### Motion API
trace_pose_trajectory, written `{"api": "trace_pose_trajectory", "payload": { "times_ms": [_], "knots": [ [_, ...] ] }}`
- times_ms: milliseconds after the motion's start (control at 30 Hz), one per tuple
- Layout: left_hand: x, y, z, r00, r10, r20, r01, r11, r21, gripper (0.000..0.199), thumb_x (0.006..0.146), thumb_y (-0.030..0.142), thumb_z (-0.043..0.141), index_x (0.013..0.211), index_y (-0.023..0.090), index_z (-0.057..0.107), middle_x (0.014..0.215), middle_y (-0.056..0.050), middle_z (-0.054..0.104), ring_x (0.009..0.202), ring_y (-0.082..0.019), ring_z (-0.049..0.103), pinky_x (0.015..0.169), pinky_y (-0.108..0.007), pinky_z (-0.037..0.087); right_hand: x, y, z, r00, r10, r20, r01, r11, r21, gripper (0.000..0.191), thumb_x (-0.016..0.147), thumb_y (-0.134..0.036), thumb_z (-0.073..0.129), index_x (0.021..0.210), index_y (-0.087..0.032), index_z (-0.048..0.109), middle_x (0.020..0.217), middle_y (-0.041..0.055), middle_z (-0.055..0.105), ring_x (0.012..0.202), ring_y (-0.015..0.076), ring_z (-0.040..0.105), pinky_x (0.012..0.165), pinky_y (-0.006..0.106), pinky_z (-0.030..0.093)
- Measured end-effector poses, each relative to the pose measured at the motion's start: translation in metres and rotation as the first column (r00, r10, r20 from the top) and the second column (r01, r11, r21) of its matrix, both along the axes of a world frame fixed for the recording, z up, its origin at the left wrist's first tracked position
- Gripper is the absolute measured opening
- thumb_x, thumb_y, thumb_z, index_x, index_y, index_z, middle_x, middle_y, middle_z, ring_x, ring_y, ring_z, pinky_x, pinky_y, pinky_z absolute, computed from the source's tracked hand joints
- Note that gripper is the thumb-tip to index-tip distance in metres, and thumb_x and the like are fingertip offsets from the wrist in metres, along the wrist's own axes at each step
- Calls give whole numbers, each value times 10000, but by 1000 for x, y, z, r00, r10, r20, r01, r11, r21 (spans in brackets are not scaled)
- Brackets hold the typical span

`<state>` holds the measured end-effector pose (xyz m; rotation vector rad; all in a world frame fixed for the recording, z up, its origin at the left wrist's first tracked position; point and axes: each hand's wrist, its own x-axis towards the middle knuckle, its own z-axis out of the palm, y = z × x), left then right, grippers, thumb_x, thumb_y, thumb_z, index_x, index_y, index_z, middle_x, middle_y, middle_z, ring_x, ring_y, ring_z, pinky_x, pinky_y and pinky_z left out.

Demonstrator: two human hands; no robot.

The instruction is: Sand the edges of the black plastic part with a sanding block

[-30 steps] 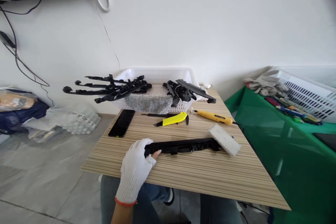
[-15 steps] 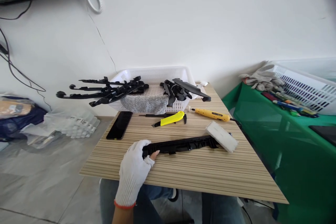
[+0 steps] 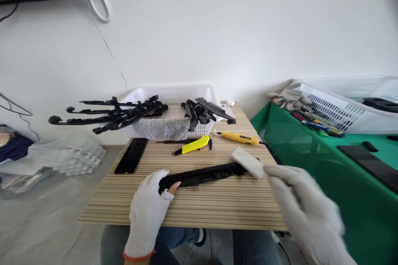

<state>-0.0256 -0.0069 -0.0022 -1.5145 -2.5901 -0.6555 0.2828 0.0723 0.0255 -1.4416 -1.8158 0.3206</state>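
My left hand (image 3: 148,205), in a white knit glove with the thumb tip bare, grips the left end of a long black plastic strip (image 3: 202,175) lying on the table. A white rectangular block (image 3: 247,162) rests across the strip's right end. My right hand (image 3: 306,207), also in a white glove, is at the table's right edge with its fingertips close to the block. Motion smears it, so I cannot tell whether its fingers touch the block or how they are closed. Beyond the strip lies a yellow utility knife (image 3: 195,144) over a dark caliper (image 3: 174,141).
A white basket (image 3: 183,89) at the back holds black plastic parts (image 3: 124,112) that stick out leftward, and a grey cloth (image 3: 161,128) hangs over its front. A phone (image 3: 131,156) and a yellow electric screwdriver (image 3: 239,138) lie on the table. A green-covered table (image 3: 280,149) stands right.
My right hand has come into view from the right, near the white block. The view has shifted a little to the right. My left hand still holds the black strip.
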Motion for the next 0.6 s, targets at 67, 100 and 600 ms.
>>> {"api": "trace_pose_trajectory", "payload": {
  "times_ms": [67, 100, 600],
  "knots": [
    [-1, 2, 2, 999, 11, -41, -12, 1000, -23, 347, 842, 448, 642, 1134, 261, 673, 1124, -61, 726, 979, -266, 685, 759, -351, 547, -8, 17, -15, 998, 60, 29, -59, 997, -48, 295, 880, -447, 481, 967, -280, 708, 1040, 39, 704, 944, 227, 675, 811, 332, 544],
    [-3, 2, 3, 998, 8, -60, -9, 1000, -24, 346, 844, 446, 642, 1134, 259, 674, 1126, -63, 726, 976, -267, 685, 761, -354, 547, -10, 23, -22, 996, 75, 47, -70, 994, -89, 308, 866, -441, 464, 955, -276, 709, 1033, 39, 712, 939, 232, 681, 789, 335, 543],
    [28, 33, 45, 932, -305, 196, 275, 947, 169, 300, 914, 464, 496, 979, 273, 718, 960, 4, 772, 775, -176, 712, 771, -284, 559, -6, 31, -45, 995, 64, -75, -81, 966, -244, 344, 884, -460, 442, 971, -254, 703, 1072, 42, 724, 1059, 239, 659, 885, 353, 507]
  ]
}}
